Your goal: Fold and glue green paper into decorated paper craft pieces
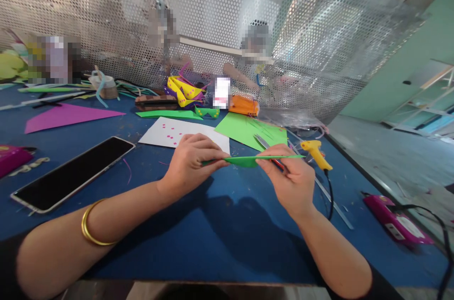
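Pinching a thin strip of green paper [248,160] between them, the person's two bare hands hover just above a blue tabletop [227,229]. The left hand [189,163] has its fingers [209,148] curled closed over the strip's left end, and the right hand [292,181] has its fingers [271,160] closed on the strip nearer its right end, so the paper lies stretched almost level between both hands, its pointed tip poking out to the right. The right hand also seems to hold something slim with a red part, but it is too hidden to name. A gold bangle [90,224] circles the left forearm. Just beyond the strip lie a white sheet with pink dots [170,132] and a bright green sheet [244,129], with a pair of scissors [264,141] resting on the green one. To the right of the strip sits a yellow glue gun [317,153], its black cord trailing toward the tabletop's near edge. Well to the left of the strip lie a dark phone [73,172] and, farther back, a purple paper triangle [67,115]. A pink device [395,219] lies near the tabletop's right edge. Behind the strip, a perforated metal screen [230,11] stands across the tabletop, and other people sit beyond it.
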Available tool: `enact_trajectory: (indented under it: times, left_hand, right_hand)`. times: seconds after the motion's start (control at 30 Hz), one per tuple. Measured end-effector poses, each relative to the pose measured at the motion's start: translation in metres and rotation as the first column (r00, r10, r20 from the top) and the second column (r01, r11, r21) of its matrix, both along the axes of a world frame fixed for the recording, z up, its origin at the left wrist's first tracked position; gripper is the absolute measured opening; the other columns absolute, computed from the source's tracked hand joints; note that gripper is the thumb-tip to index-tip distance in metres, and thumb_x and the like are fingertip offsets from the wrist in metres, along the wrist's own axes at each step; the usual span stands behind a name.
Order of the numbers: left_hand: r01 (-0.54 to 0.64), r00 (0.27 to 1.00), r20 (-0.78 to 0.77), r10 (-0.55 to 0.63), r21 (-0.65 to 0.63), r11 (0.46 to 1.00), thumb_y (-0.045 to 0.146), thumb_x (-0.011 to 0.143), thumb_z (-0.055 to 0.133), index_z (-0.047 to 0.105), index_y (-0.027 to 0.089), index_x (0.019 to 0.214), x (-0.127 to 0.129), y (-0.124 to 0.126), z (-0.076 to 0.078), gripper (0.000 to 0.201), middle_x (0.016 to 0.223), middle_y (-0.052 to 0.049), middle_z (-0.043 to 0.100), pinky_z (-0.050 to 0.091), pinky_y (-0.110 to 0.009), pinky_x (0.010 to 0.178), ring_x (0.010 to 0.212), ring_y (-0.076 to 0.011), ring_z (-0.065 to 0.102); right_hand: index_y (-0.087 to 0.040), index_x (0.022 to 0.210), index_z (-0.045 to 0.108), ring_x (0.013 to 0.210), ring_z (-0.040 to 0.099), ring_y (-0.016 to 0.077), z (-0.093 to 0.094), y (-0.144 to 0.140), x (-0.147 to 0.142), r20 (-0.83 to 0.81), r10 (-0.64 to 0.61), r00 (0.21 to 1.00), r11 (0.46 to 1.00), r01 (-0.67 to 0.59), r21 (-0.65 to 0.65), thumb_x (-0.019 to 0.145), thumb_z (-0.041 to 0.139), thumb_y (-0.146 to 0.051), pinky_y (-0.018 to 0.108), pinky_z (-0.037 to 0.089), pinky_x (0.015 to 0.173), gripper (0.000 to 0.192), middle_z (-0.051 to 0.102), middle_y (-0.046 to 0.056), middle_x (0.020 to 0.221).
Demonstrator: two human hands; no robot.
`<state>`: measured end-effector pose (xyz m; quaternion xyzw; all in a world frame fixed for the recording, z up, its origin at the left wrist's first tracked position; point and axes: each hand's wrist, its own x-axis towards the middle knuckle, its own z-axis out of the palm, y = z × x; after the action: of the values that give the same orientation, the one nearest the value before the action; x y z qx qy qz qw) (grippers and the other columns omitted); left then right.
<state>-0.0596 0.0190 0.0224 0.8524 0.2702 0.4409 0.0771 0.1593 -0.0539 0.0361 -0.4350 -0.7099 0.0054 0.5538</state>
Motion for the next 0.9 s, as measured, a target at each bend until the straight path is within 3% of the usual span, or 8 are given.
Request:
enact_trajectory:
  times: [0.07,0.13,0.27,0.4,0.53,0.67,0.77,0.9]
  left_hand:
    - [-0.011,0.998,-0.058,0.018,0.103,0.995,0.045,0.092,0.066,0.078,0.029,0.101,-0.001,-0.005,0.002,0.022,0.095,-0.001,0.079,0.041,-0.037,0.082,0.089,-0.0205,0.067]
    - [-0.027,0.996,-0.076,0.045,0.225,0.974,0.047,0.091,0.066,0.075,0.028,0.109,-0.002,-0.012,0.005,0.027,0.099,-0.003,0.078,0.042,-0.036,0.08,0.089,-0.0207,0.068]
    - [0.084,0.993,-0.115,-0.039,0.426,0.901,0.036,0.09,0.07,0.072,0.025,0.108,-0.006,-0.034,0.014,0.021,0.092,-0.002,0.078,0.049,-0.031,0.073,0.078,-0.0157,0.069]
    - [0.223,0.971,-0.19,-0.147,0.493,0.841,0.021,0.094,0.064,0.071,0.015,0.104,-0.01,-0.057,0.019,0.014,0.09,-0.003,0.078,0.057,-0.027,0.074,0.074,-0.0127,0.071]
    - [0.322,0.939,-0.283,-0.196,0.52,0.792,0.013,0.099,0.047,0.073,0.012,0.101,-0.009,-0.08,0.008,0.026,0.096,-0.006,0.079,0.063,-0.028,0.077,0.083,-0.0152,0.073]
    - [0.197,0.98,-0.131,-0.149,0.562,0.803,0.007,0.096,0.044,0.074,0.014,0.087,-0.007,-0.097,-0.007,0.032,0.087,-0.006,0.079,0.064,-0.03,0.084,0.082,-0.0165,0.074]
    - [0.369,0.92,-0.337,-0.201,0.567,0.737,0.012,0.097,0.048,0.075,0.013,0.096,-0.012,-0.098,-0.009,0.027,0.094,-0.006,0.079,0.063,-0.033,0.09,0.089,-0.0186,0.075]
    - [0.434,0.877,-0.412,-0.246,0.461,0.774,0.011,0.098,0.04,0.074,0.01,0.096,-0.021,-0.098,-0.008,0.034,0.095,-0.01,0.079,0.064,-0.036,0.087,0.089,-0.0219,0.076]
  right_hand:
    - [-0.025,0.088,0.07,0.074,0.066,0.0171,0.004,-0.006,0.0,0.213,-0.087,0.973,0.985,0.053,0.163,0.088,0.068,-0.016,0.035,0.051,0.075,0.01,0.071,0.0,0.078]
    - [-0.026,0.092,0.07,0.07,0.065,0.0157,0.006,-0.013,-0.001,0.41,-0.169,0.896,0.954,0.044,0.297,0.087,0.068,-0.013,0.036,0.049,0.08,0.014,0.072,0.0,0.079]
    - [-0.026,0.098,0.069,0.071,0.066,0.0135,0.007,-0.026,-0.005,0.605,-0.171,0.778,0.942,-0.051,0.332,0.09,0.059,-0.012,0.037,0.046,0.09,0.018,0.074,0.0,0.083]
    - [-0.018,0.085,0.07,0.07,0.065,0.0135,0.002,-0.043,-0.014,0.615,-0.131,0.777,0.941,-0.097,0.323,0.094,0.049,-0.01,0.037,0.047,0.089,0.024,0.073,0.003,0.077]
    - [-0.01,0.087,0.072,0.075,0.067,0.0154,-0.012,-0.073,-0.025,0.597,-0.188,0.78,0.937,-0.04,0.348,0.094,0.049,-0.006,0.037,0.047,0.089,0.025,0.075,0.007,0.079]
    - [-0.009,0.092,0.073,0.083,0.067,0.0142,-0.031,-0.101,-0.034,0.553,-0.259,0.792,0.939,0.074,0.335,0.096,0.048,-0.006,0.033,0.043,0.097,0.026,0.077,0.006,0.084]
    - [-0.01,0.094,0.074,0.083,0.067,0.0142,-0.043,-0.111,-0.039,0.56,-0.268,0.784,0.945,0.102,0.309,0.097,0.045,-0.007,0.034,0.041,0.099,0.029,0.076,0.006,0.085]
    - [-0.009,0.091,0.074,0.079,0.066,0.0156,-0.055,-0.116,-0.051,0.532,-0.303,0.791,0.94,0.157,0.302,0.093,0.048,-0.007,0.037,0.04,0.101,0.026,0.075,0.007,0.081]
